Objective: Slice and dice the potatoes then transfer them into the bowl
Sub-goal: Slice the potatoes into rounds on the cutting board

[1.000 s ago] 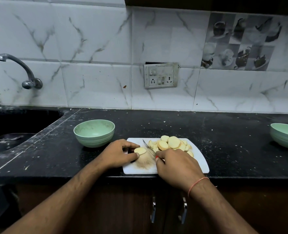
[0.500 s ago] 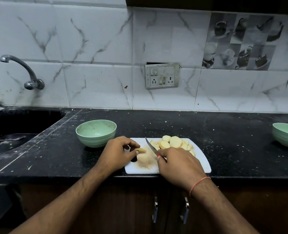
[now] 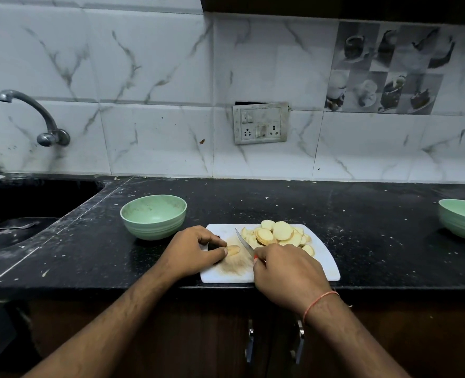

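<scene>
Left hand (image 3: pixel 196 252) pinches a potato piece (image 3: pixel 233 250) on the board (image 3: pixel 324 261). Right hand (image 3: pixel 286 271) grips the knife (image 3: pixel 244 242). Slices (image 3: pixel 279 234) lie piled beside the blade; bowl (image 3: pixel 153 215) stands left on the tabletop (image 3: pixel 362 222).

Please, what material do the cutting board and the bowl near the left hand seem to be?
The cutting board looks like white plastic: smooth, matte, with rounded corners and a brownish stain. The bowl looks like pale green plastic or melamine, matte, with ribbed rings outside; glazed ceramic cannot be excluded.
</scene>
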Motion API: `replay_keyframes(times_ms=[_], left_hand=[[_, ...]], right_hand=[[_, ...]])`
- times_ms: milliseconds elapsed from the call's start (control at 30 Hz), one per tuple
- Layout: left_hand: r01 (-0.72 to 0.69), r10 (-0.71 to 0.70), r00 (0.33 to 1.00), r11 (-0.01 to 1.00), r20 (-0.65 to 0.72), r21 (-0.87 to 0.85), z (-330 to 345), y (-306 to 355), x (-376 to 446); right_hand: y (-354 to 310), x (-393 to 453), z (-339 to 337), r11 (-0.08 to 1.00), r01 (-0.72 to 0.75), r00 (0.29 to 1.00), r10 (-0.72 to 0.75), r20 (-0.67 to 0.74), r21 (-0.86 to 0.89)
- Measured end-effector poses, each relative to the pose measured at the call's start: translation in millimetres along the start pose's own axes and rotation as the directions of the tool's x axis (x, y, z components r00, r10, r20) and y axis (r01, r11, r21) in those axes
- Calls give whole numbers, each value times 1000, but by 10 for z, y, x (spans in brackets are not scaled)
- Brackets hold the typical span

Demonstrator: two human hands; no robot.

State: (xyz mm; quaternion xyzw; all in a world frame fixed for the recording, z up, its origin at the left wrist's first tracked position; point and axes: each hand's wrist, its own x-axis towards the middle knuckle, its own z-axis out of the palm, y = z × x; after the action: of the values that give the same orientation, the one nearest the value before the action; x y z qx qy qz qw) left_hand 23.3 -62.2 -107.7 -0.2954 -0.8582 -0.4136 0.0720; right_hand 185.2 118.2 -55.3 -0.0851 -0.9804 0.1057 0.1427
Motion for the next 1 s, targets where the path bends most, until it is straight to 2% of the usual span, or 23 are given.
replay_keyframes(times_ms=[333,500,733,1000], left_hand=[[-37,39,999,997,31,-67,-6,2,-3],[-2,3,1000,1000,26,-20,10,-2,16],[50,-49,999,999,20,-16,39,27,29],[90,-90,996,996,14,-24,30,22,57]], right_hand=[[-103,2,168,997,30,1000,-30,-2,-75],[-129,98,179,995,48,999,-48,-8,-88],[-45,115,110,994,-4,1000,3,-13,-108],[-171,48,102,997,29,999,-30,-13,-74]])
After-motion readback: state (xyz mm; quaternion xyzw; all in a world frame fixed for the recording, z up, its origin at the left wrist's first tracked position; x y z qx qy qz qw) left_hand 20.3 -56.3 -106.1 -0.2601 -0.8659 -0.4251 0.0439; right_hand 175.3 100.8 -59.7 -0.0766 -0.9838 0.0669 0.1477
